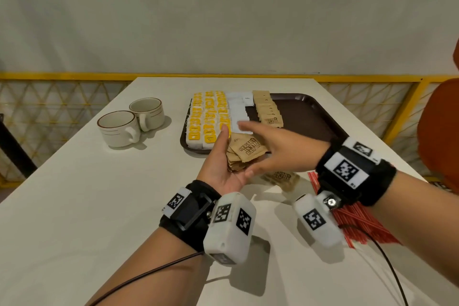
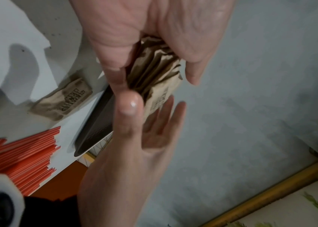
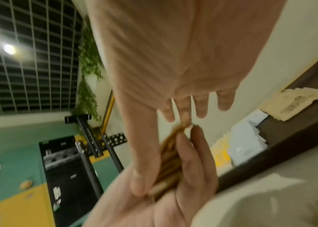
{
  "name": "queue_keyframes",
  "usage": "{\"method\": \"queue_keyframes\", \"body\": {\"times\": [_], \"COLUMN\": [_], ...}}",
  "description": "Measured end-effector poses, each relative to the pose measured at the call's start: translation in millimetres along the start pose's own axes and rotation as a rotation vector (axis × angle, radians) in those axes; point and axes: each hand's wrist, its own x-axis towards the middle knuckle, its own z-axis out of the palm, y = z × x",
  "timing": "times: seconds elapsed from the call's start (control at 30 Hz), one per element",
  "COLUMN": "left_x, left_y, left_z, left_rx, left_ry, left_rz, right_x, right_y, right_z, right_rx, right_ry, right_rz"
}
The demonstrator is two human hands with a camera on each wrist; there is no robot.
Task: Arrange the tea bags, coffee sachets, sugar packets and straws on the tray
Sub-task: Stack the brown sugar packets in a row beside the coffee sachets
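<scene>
My left hand (image 1: 217,164) is turned palm up over the tray's near edge and holds a stack of brown sugar packets (image 1: 244,154) between thumb and fingers (image 2: 193,72). My right hand (image 1: 275,146) lies flat against that stack with straight, spread fingers (image 3: 224,101), its thumb (image 2: 128,106) at the stack's near end. The brown tray (image 1: 305,112) carries rows of yellow tea bags (image 1: 206,119), white sachets (image 1: 238,112) and a row of brown sugar packets (image 1: 269,110). One loose sugar packet (image 1: 282,177) lies on the table. Red straws (image 1: 360,226) lie under my right wrist.
Two cream cups (image 1: 131,123) stand left of the tray on the white table (image 1: 74,194). A yellow railing (image 1: 74,76) runs behind the table, and an orange seat (image 1: 439,136) is at the right edge. The tray's right half is bare.
</scene>
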Motion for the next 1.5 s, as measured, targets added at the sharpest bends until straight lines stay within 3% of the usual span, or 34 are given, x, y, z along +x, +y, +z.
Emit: {"method": "queue_keyframes", "body": {"times": [0.23, 0.47, 0.6, 0.7, 0.77, 0.87, 0.97, 1.1, 1.27, 1.4, 1.5], "left_x": [4.3, 6.1, 3.5, 1.3, 2.9, 4.5, 2.6, -2.5, -2.8, -2.4, -5.7], "left_y": [-1.3, -3.4, -3.1, -5.1, -7.1, -6.7, -5.2, -4.4, -2.6, -1.1, -0.5], "left_z": [-2.6, -2.9, -2.1, -5.5, -8.9, -9.9, -8.2, -3.4, -4.9, -7.6, -1.5], "left_rx": [0.149, 0.163, 0.141, 0.174, 0.195, 0.169, 0.103, -0.061, -0.06, -0.037, 0.034], "left_ry": [0.038, -0.008, -0.064, -0.206, -0.252, -0.218, -0.19, -0.234, -0.261, -0.192, -0.113], "left_rz": [-0.005, -0.062, 0.024, 0.101, 0.124, 0.11, 0.124, 0.147, 0.143, 0.097, 0.077], "right_x": [8.4, 16.4, 18.2, 19.9, 20.4, 22.4, 24.4, 21.6, 21.3, 17.4, 17.8], "right_y": [-4.9, -8.8, -7.6, -4.6, -4.8, -8.4, -12.9, -18.1, -22.2, -25.8, -26.6], "right_z": [17.0, 8.2, 3.8, 0.3, 0.3, 3.2, 4.4, 4.6, 5.6, -5.0, -6.7], "right_rx": [0.086, -0.23, -0.081, 0.042, -0.023, -0.215, -0.246, -0.301, -0.436, -0.385, -0.481], "right_ry": [-0.007, 0.04, 0.066, 0.1, 0.11, 0.084, 0.035, 0.079, 0.129, 0.002, -0.115], "right_rz": [-0.077, -0.042, -0.082, -0.085, -0.076, -0.057, -0.03, -0.019, -0.055, -0.001, 0.027]}}
